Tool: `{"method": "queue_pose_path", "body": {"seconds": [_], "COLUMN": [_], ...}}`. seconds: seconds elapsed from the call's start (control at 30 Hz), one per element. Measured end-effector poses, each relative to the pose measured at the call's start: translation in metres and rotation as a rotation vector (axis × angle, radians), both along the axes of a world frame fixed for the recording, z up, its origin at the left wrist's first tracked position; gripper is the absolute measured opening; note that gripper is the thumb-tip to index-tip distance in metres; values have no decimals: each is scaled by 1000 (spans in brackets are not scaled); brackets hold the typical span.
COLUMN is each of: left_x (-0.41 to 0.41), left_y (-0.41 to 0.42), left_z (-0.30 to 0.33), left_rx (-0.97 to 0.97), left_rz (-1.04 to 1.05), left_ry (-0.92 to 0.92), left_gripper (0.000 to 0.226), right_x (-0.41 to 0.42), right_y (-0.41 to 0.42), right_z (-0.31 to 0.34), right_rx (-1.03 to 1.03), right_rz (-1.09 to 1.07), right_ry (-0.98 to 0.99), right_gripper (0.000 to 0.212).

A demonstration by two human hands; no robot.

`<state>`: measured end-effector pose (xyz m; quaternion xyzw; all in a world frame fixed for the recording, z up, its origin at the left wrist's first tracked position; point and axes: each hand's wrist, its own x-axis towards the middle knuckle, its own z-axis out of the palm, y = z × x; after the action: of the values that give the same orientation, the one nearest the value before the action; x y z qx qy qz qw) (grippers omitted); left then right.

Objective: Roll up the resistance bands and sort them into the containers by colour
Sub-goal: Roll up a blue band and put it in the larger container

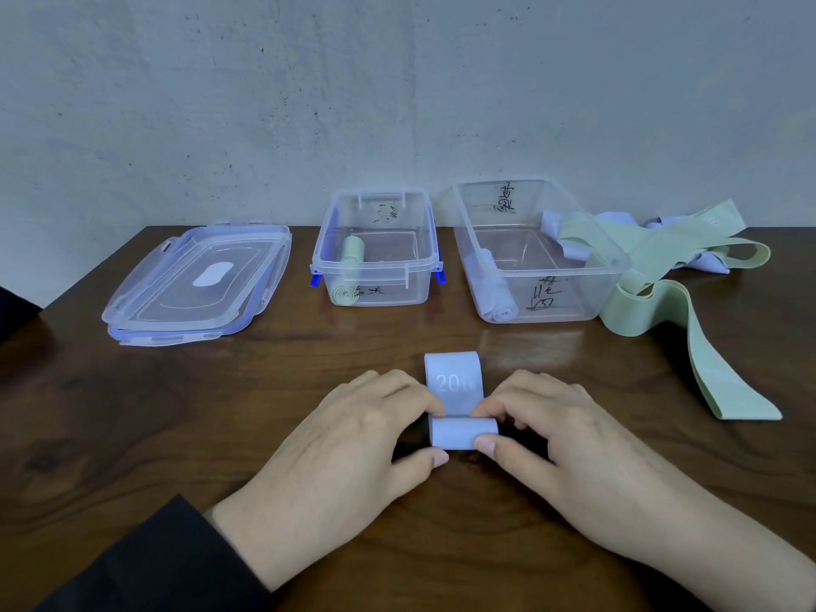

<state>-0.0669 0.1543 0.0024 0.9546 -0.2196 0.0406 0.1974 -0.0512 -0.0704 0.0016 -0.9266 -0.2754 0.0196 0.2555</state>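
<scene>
A light blue resistance band (455,390) marked "20 LB" lies on the wooden table in front of me, its near end wound into a small roll. My left hand (353,443) pinches the roll's left end and my right hand (561,443) pinches its right end. Behind it stand two clear containers. The smaller container (375,267) holds two rolled green bands (351,251). The larger container (613,262) holds a rolled blue band (496,298). Loose green bands (689,320) and blue bands lie tangled at the right, partly draped over the larger container's rim.
Stacked clear lids (198,284) with blue seals lie at the left of the table. A grey wall stands right behind the containers. A dark object shows at the far left edge of the view.
</scene>
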Motion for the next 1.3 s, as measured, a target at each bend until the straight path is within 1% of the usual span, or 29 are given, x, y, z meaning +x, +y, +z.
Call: {"method": "queue_pose_path", "body": {"seconds": [0.17, 0.23, 0.4, 0.5, 0.67, 0.87, 1.0, 1.1, 1.13, 1.3], "left_x": [0, 0, -1, -1, -1, -1, -1, -1, -1, -2], "left_y": [1, 1, 0, 0, 0, 0, 0, 0, 0, 1], "left_z": [-1, -1, 0, 1, 0, 0, 1, 0, 0, 1], "left_rx": [-4, 0, 5, 8, 14, 10, 11, 6, 8, -2], "left_rz": [-4, -4, 3, 1, -1, 13, 11, 9, 8, 15], "left_ry": [-8, -6, -8, -8, -20, -11, -16, -22, -24, -23], "left_gripper": [29, 31, 33, 29, 28, 33, 28, 27, 27, 28], "right_x": [0, 0, -1, 0, 0, 0, 0, -1, 0, -1], "right_y": [-1, 0, 0, 0, -1, 0, 0, 0, 0, 0], "right_z": [-1, 0, 1, -1, 0, 2, 1, 2, 1, 1], "right_rx": [25, 9, -2, -17, 8, 4, 3, 9, 4, 6], "right_rz": [-35, -30, -13, 7, -20, 0, -7, -34, -34, -25], "right_ry": [29, 38, 1, -25, 23, -11, -5, 35, 34, 17], "right_gripper": [25, 24, 11, 17, 27, 11, 13, 25, 25, 11]}}
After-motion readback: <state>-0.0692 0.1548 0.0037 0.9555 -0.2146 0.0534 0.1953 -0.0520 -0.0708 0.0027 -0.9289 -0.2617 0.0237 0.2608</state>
